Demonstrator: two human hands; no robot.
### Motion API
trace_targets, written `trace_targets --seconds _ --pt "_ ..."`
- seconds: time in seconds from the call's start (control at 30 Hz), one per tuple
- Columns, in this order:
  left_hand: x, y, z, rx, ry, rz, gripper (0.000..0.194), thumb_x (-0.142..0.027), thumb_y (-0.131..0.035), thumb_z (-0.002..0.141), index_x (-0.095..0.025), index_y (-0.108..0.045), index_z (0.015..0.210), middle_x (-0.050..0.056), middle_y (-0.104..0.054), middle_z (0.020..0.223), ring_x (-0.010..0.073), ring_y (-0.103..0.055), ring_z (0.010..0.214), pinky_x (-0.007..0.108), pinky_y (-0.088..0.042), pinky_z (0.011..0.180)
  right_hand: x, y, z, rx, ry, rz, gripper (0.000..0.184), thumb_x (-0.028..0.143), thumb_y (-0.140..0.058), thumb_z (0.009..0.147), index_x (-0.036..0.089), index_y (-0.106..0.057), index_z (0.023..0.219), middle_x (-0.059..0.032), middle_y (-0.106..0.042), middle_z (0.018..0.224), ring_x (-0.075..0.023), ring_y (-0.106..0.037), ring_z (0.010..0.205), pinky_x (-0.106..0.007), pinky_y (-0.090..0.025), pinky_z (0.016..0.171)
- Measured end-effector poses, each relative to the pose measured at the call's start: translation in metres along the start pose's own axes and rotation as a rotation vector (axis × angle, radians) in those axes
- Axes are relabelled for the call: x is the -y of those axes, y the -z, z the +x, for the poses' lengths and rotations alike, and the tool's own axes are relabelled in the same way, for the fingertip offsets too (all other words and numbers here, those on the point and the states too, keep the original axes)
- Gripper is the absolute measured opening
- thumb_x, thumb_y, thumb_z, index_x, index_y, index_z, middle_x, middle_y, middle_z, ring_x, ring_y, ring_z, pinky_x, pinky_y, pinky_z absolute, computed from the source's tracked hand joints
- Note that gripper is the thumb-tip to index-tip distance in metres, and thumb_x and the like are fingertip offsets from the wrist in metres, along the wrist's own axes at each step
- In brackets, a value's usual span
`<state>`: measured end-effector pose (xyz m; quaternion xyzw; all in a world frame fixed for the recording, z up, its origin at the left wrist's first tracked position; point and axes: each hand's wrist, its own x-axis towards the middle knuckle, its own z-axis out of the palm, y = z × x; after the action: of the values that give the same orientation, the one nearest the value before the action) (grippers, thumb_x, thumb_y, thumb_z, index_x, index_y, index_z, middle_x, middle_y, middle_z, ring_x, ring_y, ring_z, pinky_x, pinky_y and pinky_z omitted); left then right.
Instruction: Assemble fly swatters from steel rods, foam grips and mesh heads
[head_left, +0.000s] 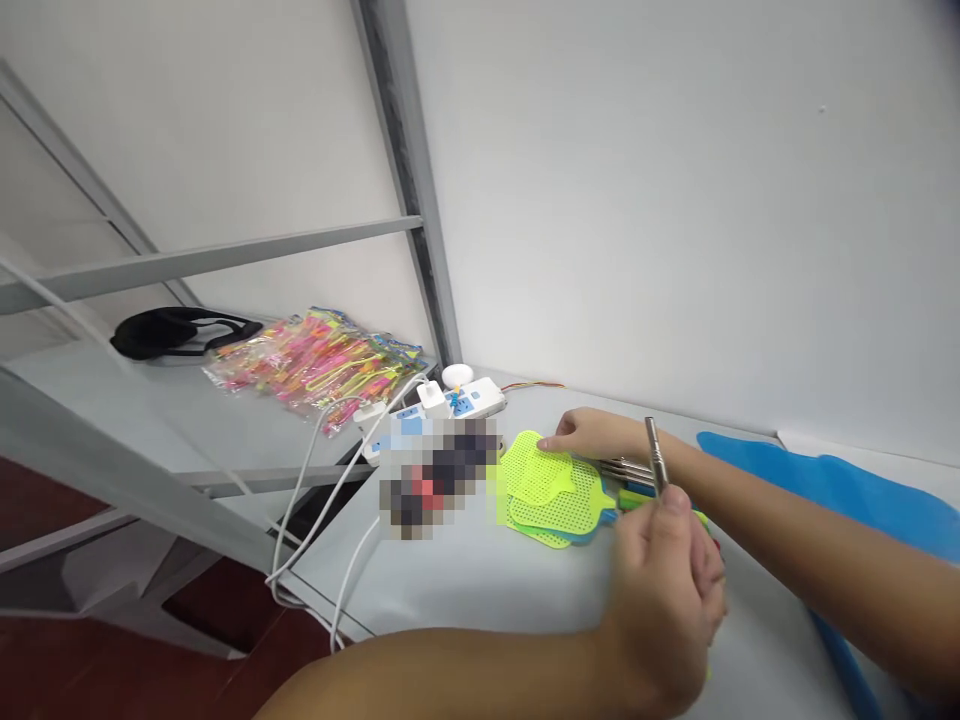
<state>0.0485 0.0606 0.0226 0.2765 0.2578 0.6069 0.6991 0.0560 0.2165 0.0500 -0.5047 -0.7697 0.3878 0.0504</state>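
Observation:
My left hand is closed around a slim metal telescopic rod, whose silvery end points up out of the fist. Farther back, my right hand has its fingertips on the edge of a yellow-green mesh fly swatter head. Under that head lie more swatter heads in a loose stack, some edged in blue. Several metal rods lie side by side below my right wrist. A green handle shows behind my left hand, which hides part of it.
A white power strip with plugs and cables stands at the back. A pixelated dark and red item lies left of the swatters. Packaged colourful items and a black object sit on the left shelf. Blue sheeting lies right.

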Motion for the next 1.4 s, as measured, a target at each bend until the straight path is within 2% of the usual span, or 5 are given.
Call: trace_targets --seconds 0.2,0.4,0.6,0.8,1.4 --pt "0.007 0.003 -0.003 0.014 -0.017 0.055 0.056 -0.068 -0.047 0.084 -0.020 -0.035 0.058 -0.007 -0.032 0.049 0.0027 -0.023 0.031 0.022 -0.015 0.033 -0.004 -0.008 0.016 0.052 0.022 0.046 0.035 0.042 -0.084 0.054 0.018 -0.061 0.066 -0.0053 -0.064 0.067 -0.0207 -0.055 0.067 -0.032 -0.038 0.059" --pt "0.014 0.005 -0.007 0.007 -0.029 0.139 0.053 -0.060 -0.041 0.091 -0.020 -0.036 0.058 -0.006 -0.032 0.046 0.0039 -0.024 0.034 0.022 -0.018 0.036 -0.006 0.009 -0.003 0.031 0.099 0.334 0.030 0.048 -0.065 0.077 0.018 -0.060 0.074 -0.0037 -0.060 0.069 -0.0148 -0.051 0.061 -0.028 -0.038 0.054" --pt "0.017 0.002 -0.009 -0.018 0.116 0.200 0.057 -0.071 -0.047 0.082 -0.020 -0.037 0.059 -0.008 -0.031 0.045 0.0034 -0.022 0.035 0.021 -0.017 0.036 -0.027 0.042 -0.066 -0.303 0.160 0.666 0.028 0.048 -0.049 0.089 0.021 -0.056 0.086 0.0022 -0.048 0.068 -0.0090 -0.036 0.051 -0.023 -0.030 0.045" --pt "0.026 0.003 -0.009 0.084 0.331 0.327 0.057 -0.072 -0.048 0.078 -0.021 -0.039 0.055 -0.009 -0.028 0.037 0.0049 -0.023 0.031 0.022 -0.021 0.037 -0.067 0.032 -0.144 -0.640 0.151 0.950 0.028 0.050 -0.060 0.086 0.024 -0.061 0.098 0.0032 -0.050 0.071 -0.0081 -0.037 0.053 -0.020 -0.034 0.047" --pt "0.028 0.004 0.004 0.216 0.654 0.470 0.054 -0.072 -0.056 0.074 -0.018 -0.049 0.066 -0.008 -0.036 0.046 0.0038 -0.023 0.037 0.020 -0.013 0.039 -0.141 0.017 -0.187 -0.687 0.142 1.108 0.017 0.037 -0.057 0.092 0.021 -0.057 0.096 0.0021 -0.057 0.067 -0.0066 -0.036 0.046 -0.022 -0.031 0.045"
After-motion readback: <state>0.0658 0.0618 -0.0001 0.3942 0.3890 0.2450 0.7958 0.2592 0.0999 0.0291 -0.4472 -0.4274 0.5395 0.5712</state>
